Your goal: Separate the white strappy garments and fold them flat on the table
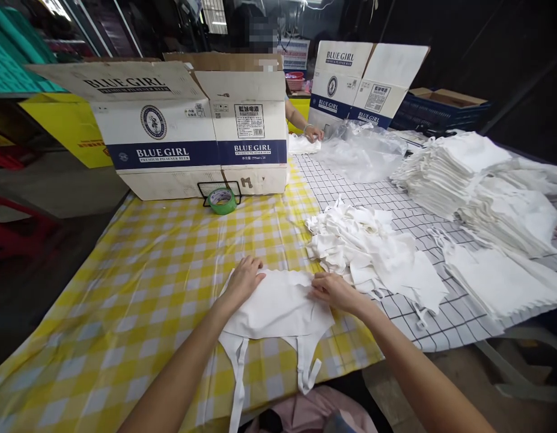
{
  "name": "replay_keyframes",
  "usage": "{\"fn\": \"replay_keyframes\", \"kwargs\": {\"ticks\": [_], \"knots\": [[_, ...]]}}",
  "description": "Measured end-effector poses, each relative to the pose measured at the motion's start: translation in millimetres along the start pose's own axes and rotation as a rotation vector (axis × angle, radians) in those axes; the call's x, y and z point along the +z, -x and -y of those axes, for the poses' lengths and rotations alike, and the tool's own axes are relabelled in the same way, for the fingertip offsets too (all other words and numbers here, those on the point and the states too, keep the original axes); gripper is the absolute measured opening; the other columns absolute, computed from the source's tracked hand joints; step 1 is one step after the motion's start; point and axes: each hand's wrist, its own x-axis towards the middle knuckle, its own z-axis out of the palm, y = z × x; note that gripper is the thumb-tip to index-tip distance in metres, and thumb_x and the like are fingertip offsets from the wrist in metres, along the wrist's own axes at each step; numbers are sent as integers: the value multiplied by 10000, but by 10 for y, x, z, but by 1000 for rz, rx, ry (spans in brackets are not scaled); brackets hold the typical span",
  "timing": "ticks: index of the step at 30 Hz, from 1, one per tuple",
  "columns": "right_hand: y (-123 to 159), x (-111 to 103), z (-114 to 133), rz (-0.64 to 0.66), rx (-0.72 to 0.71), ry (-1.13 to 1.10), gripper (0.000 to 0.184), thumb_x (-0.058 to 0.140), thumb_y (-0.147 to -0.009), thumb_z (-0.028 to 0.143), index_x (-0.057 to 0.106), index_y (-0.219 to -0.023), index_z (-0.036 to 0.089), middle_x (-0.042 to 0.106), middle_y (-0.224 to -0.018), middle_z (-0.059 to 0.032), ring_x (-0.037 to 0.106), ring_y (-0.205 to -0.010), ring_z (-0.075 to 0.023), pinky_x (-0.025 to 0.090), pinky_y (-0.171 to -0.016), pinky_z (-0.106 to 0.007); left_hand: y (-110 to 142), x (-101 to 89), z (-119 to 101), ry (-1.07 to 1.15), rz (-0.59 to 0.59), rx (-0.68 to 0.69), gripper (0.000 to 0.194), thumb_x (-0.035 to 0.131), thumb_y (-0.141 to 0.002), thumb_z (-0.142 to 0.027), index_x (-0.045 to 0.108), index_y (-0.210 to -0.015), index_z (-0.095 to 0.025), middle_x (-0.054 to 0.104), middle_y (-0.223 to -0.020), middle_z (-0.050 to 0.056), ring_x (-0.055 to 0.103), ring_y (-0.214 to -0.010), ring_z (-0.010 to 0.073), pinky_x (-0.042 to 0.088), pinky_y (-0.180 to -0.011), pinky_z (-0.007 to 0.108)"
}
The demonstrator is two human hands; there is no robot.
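A white cloth bag [278,307] lies flat on the yellow checked tablecloth [138,282] near the front edge, its two straps hanging over the edge. My left hand [244,278] rests on its far left corner with fingers curled down on the fabric. My right hand [331,288] pinches the far right edge of the same bag. Just right of it lies a loose heap of white cloth bags [368,249].
An open Blue Girl carton [192,132] and a green tape roll [222,201] stand behind. Stacked white bags [476,180] and clear plastic [359,150] cover the right side. Another person's hand [312,132] works by a second carton [363,81].
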Motion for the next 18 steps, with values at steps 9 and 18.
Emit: {"fn": "replay_keyframes", "kwargs": {"ticks": [9, 18], "knots": [[-136, 46, 122, -313, 63, -270, 273, 510, -854, 250, 522, -1127, 252, 537, -1140, -58, 548, -827, -151, 439, -761, -302, -6, -279, -225, 177, 172, 36, 146, 412, -812, -307, 489, -747, -200, 527, -717, -18, 478, -667, 133, 372, -615, 252], [-618, 26, 455, 20, 40, -810, 197, 520, -841, 349, 602, -888, 177, 530, -626, 19, 466, -532, -92, 365, -519, -208, 96, -707, -604, 654, 314, 15, 259, 456, -830, -436, 460, -776, -183, 412, -686, -34, 373, -624, 100, 310, -571, 220]]}}
